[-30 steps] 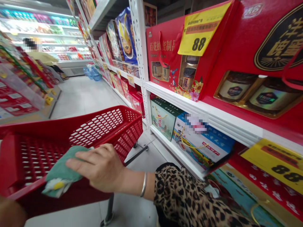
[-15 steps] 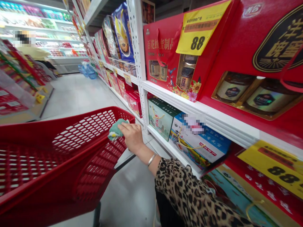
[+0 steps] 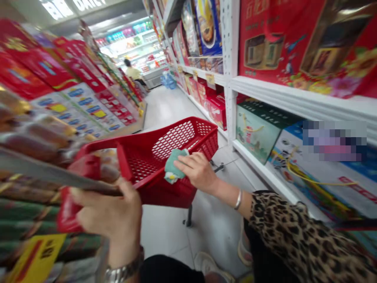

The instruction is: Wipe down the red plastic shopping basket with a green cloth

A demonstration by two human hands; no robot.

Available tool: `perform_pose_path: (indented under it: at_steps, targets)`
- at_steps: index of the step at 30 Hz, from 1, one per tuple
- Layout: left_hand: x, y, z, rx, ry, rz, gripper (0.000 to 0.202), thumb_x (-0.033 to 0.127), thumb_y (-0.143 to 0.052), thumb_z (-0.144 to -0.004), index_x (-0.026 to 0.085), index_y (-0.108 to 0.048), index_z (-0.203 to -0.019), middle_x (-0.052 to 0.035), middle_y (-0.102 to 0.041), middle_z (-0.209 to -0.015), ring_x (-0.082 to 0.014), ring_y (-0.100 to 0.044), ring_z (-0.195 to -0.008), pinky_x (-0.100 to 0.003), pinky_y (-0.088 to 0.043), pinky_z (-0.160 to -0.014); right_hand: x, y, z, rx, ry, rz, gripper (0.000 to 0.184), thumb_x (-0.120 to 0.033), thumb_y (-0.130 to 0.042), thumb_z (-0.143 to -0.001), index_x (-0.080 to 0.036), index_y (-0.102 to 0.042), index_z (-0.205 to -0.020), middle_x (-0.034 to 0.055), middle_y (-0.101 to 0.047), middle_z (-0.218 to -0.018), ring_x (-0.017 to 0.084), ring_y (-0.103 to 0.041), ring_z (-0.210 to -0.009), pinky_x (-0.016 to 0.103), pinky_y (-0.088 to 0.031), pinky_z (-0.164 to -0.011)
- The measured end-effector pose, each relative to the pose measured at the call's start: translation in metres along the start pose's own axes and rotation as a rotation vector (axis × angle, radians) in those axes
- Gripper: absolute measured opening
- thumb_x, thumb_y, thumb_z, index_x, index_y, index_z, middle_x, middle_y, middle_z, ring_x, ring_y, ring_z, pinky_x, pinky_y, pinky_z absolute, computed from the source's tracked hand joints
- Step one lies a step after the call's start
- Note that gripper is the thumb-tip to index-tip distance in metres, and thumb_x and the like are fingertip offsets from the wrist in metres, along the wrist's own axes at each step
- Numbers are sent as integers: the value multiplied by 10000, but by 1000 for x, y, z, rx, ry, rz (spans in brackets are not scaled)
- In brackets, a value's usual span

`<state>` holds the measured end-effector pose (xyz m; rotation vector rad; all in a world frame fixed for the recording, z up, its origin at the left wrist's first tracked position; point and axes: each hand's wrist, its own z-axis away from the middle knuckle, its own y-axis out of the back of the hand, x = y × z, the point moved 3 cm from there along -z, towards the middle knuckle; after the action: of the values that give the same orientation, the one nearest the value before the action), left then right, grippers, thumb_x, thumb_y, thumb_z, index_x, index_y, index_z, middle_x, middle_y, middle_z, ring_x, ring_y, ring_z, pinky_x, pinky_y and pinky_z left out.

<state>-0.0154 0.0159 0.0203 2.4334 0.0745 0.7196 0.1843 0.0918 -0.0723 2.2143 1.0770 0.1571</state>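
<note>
On the red basket (image 3: 176, 137), left hand (image 3: 108, 216) newly appears.

White perforated metal shelving (image 3: 231, 59) holds red gift boxes (image 3: 216, 112) (a green-topped carton (image 3: 259, 129) just beside them); far down the aisle stands a person in yellow (image 3: 133, 73).

bright ceiling lights (image 3: 57, 8), soft shadows, L shelf (image 3: 29, 165) blurred, edge warp
</note>
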Motion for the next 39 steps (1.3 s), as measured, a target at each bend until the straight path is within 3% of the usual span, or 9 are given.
perform_pose_path:
  at_steps: [2, 5, 9, 12, 16, 23, 27, 34, 39]
  targets:
    - [-5, 22, -4, 4, -68, -99, 905, 554, -583, -864, -92, -398, -1470, -384, -631, -1194, -547, -619, -1097, -742, -445, -942, 10, 0, 2, 45, 2, -4, 343, -108, -535, -1015, -232, -733, -1267, 71, -742, -1308, 199, -635, -1098, 389, -432, -973]
    - [-8, 45, -3, 108, -364, -151, 697, 543, -568, -915, 16, -588, -1371, -316, -628, -1312, -466, -603, -1233, -622, -459, -1043, 37, 1, 4, 54, -102, 59, 369, -98, -471, -1031, -204, -743, -1256, 81, -759, -1268, 200, -645, -1049, 392, -419, -952]
    - [-37, 54, -11, 106, -430, -231, 569, 567, -548, -958, 156, -643, -1339, -220, -671, -1333, -420, -635, -1238, -703, -310, -1151, 58, 4, 6, 30, -227, 115, 398, -67, -478, -982, -193, -750, -1244, 96, -766, -1244, 222, -643, -1029, 411, -409, -942]
    - [-54, 46, -15, -34, -509, -202, 472, 565, -525, -972, 176, -719, -1156, -177, -735, -1214, -408, -639, -1239, -685, -359, -1123, 50, 2, 6, 7, -221, 78, 442, -38, -528, -917, -201, -733, -1273, 97, -749, -1289, 244, -636, -1119, 440, -391, -1028]
    - [-54, 41, -11, -14, -641, -114, 360, 522, -624, -933, 200, -676, -780, -90, -740, -839, -308, -692, -1048, -473, -502, -987, 19, 0, 2, 21, -138, -28, 482, -48, -506, -920, -224, -707, -1322, 85, -715, -1362, 244, -612, -1256, 460, -375, -1123]
    - [-37, 44, 3, 59, -663, -145, 362, 486, -715, -882, 214, -563, -695, -34, -599, -704, -267, -655, -934, -408, -490, -896, -21, 2, -9, 81, 10, -197, 486, -59, -437, -967, -229, -685, -1350, 107, -678, -1421, 213, -620, -1311, 460, -408, -1143]
    - [-32, 48, 11, 83, -685, -144, 358, 458, -735, -873, 216, -537, -700, -21, -569, -693, -255, -640, -899, -404, -483, -885, -5, -1, -8, 56, -32, -106, 492, -34, -429, -963, -222, -678, -1343, 102, -697, -1395, 198, -662, -1237, 440, -389, -1123]
    - [-23, 51, 21, 102, -640, -139, 357, 456, -729, -875, 221, -536, -688, -25, -575, -715, -241, -626, -886, -399, -467, -883, 55, -4, 3, 6, -324, 136, 473, -30, -451, -932, -192, -697, -1302, 129, -713, -1358, 266, -652, -1186, 459, -361, -1042]
    - [-22, 51, 23, 134, -647, -139, 360, 447, -735, -871, 222, -527, -683, -20, -566, -708, -233, -622, -859, -396, -468, -872, 32, -1, 1, 33, -278, 140, 430, -49, -480, -939, -160, -706, -1288, 139, -730, -1314, 268, -645, -1129, 449, -372, -1039]
